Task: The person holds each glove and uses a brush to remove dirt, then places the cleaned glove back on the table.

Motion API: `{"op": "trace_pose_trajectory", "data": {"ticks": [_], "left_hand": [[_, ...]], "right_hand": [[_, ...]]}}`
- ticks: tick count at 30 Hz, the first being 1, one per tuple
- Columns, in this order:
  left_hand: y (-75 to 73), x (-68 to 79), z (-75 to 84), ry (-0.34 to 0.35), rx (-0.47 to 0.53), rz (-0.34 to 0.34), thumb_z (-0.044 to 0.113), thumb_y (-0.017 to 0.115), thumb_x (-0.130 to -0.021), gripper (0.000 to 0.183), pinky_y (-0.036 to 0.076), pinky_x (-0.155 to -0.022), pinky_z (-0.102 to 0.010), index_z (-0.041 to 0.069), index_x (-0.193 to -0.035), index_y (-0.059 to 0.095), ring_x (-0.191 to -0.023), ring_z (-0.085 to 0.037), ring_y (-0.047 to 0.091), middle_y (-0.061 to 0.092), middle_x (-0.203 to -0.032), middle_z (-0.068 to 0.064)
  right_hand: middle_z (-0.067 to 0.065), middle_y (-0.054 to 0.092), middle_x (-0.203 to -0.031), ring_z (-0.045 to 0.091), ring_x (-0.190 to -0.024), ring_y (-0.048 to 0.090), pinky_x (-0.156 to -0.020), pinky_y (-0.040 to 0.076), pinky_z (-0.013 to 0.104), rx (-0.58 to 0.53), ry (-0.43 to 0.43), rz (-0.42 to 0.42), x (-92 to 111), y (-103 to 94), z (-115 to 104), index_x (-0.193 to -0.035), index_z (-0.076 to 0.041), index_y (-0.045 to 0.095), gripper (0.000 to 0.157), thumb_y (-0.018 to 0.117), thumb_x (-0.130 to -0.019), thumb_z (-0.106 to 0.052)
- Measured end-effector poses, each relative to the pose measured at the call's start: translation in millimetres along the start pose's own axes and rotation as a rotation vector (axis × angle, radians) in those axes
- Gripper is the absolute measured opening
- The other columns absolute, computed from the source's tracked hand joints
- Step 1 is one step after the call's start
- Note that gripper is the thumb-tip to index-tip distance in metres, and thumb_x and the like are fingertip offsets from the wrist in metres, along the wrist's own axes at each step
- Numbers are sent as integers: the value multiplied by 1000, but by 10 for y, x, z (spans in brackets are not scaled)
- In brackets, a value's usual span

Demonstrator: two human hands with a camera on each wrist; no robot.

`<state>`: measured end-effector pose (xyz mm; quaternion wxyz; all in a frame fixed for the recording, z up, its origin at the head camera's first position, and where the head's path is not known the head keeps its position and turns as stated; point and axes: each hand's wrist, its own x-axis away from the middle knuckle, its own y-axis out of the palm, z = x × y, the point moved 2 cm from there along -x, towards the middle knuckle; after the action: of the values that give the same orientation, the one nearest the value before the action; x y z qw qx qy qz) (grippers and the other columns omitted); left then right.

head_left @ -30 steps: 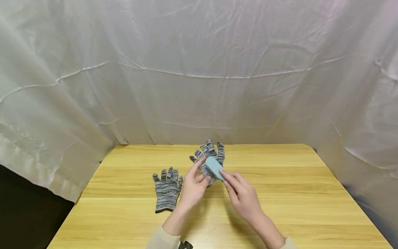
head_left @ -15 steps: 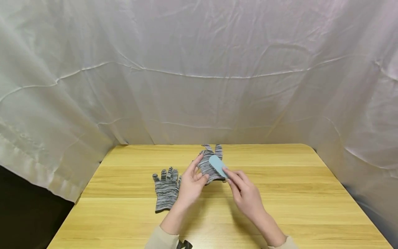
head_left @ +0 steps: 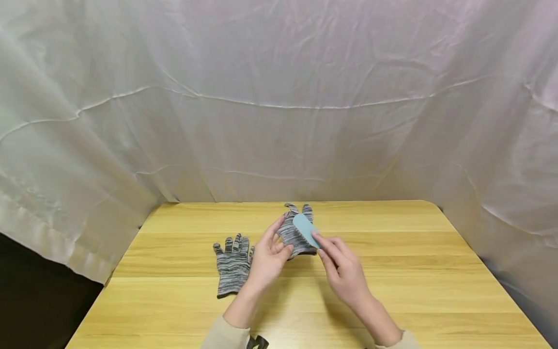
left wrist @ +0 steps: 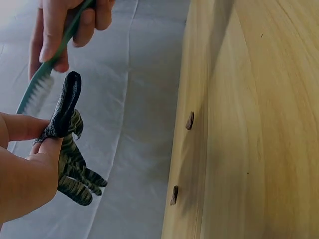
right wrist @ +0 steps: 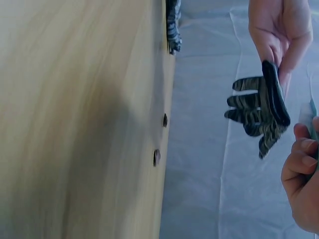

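No readable text, label, brand, number or sign in any view. Striped gloves (head_left: 234,264), light blue brush (head_left: 305,229), wooden surface (head_left: 392,271), white backdrop cloth (head_left: 279,97): all unmarked.

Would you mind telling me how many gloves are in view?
2. One glove lies flat on the table, left of the hands. The other glove is pinched by the left hand, beside the brush.
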<state>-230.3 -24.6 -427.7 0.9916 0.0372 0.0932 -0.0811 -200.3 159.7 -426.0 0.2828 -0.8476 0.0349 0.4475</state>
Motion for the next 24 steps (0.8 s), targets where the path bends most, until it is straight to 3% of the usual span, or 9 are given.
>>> {"op": "trace_pose_trajectory", "data": {"ticks": [4, 7, 16, 21, 24], "left_hand": [[24, 10, -5, -1, 55, -40, -14, 55, -82, 76, 56, -80, -30, 19, -147, 34, -114, -30, 59, 29, -151, -18], [32, 16, -9, -9, 59, -48, -15, 55, -82, 77, 56, -80, -29, 21, -147, 36, -113, -27, 59, 29, -152, -16], [-24, 23, 22, -5, 38, -53, -13, 57, -82, 75, 55, -82, -30, 19, -147, 36, -117, -34, 56, 26, -151, -22], [-196, 36, 62, -16, -10, -27, -10, 60, -82, 75, 55, -83, -29, 24, -145, 39, -122, -34, 51, 19, -156, -11], [-428, 53, 70, -1, -49, -36, -11, 60, -82, 76, 57, -71, -23, 27, -145, 39, -99, -22, 62, 19, -157, -4]], "right_hand": [[0, 61, -102, 1, -67, 44, -58, 39, 8, 6, -19, -50, 15, 54, -35, -129, -8, 59, 42, 60, -88, 2], [-2, 61, -101, 1, -68, 44, -59, 38, 8, 32, -19, -81, 32, 81, -46, -129, -11, 59, 42, 61, -88, 0], [-1, 61, -100, 3, -65, 44, -57, 38, 8, 46, 57, -106, 66, 83, 50, -130, -13, 59, 42, 60, -90, -2], [1, 62, -101, 2, -60, 43, -50, 39, 12, 95, 129, -68, 52, -45, 194, -130, -12, 58, 40, 59, -91, -5], [2, 62, -100, 3, -60, 43, -48, 40, 16, 121, 208, -39, 59, -205, 300, -131, -11, 58, 40, 58, -92, -5]]}}
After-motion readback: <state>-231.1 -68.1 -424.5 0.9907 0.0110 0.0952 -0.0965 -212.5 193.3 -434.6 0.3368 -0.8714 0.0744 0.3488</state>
